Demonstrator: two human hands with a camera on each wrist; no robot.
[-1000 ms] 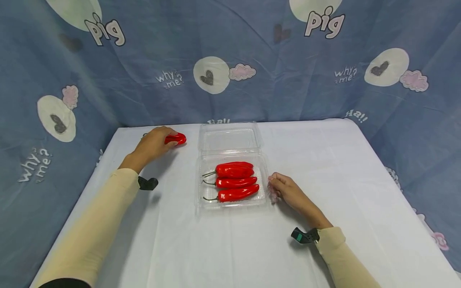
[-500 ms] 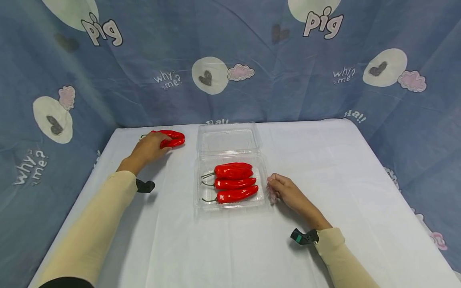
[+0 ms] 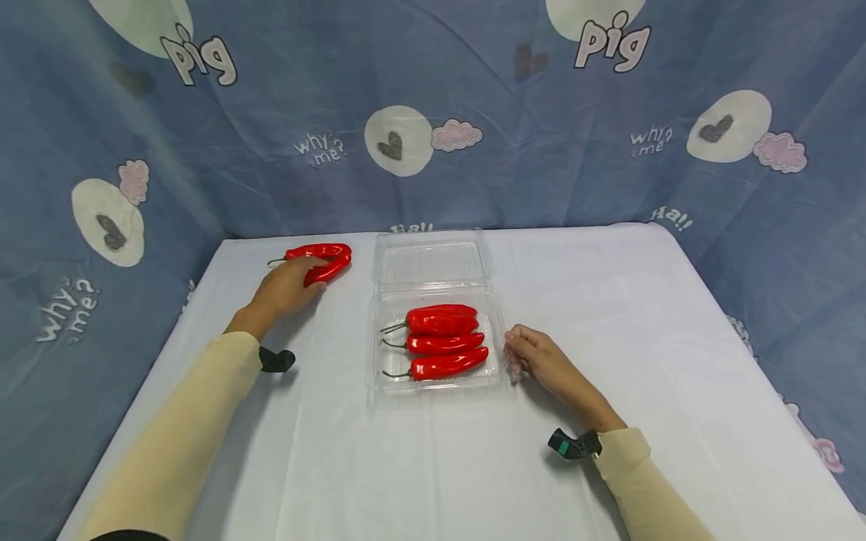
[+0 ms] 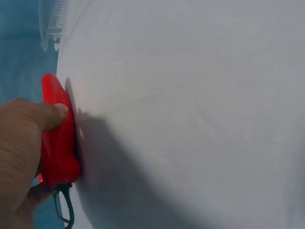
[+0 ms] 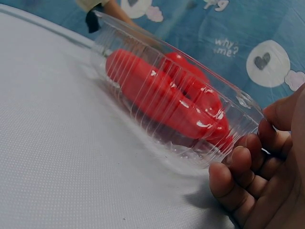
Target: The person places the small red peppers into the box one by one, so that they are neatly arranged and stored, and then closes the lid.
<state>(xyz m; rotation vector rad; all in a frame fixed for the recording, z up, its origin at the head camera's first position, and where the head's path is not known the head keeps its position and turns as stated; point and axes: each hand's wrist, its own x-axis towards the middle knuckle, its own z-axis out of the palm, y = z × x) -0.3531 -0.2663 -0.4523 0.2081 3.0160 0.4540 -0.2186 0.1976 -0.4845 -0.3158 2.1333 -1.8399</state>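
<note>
At the table's far left, two red chili peppers lie together, the farther pepper [image 3: 314, 249] beyond the nearer pepper [image 3: 328, 270]. My left hand [image 3: 287, 288] grips the nearer one; in the left wrist view its thumb presses along that pepper's [image 4: 61, 148] side, green stems hanging below, and the other fingers are mostly hidden. Several red chili peppers [image 3: 443, 345] lie side by side in a clear plastic clamshell box [image 3: 419, 385], its lid [image 3: 431, 259] folded back. My right hand [image 3: 541, 357] pinches the box's right rim between thumb and index finger, the other fingers curled below.
A white cloth covers the table [image 3: 419, 466]. Behind it and along both sides hangs a blue printed curtain [image 3: 271, 98]. The raised lid stands toward the back edge, between the left-hand peppers and the table's right half.
My left hand has shifted slightly nearer along the peppers at the far left, uncovering the farther one and its stem. The right hand and the box stay in place.
</note>
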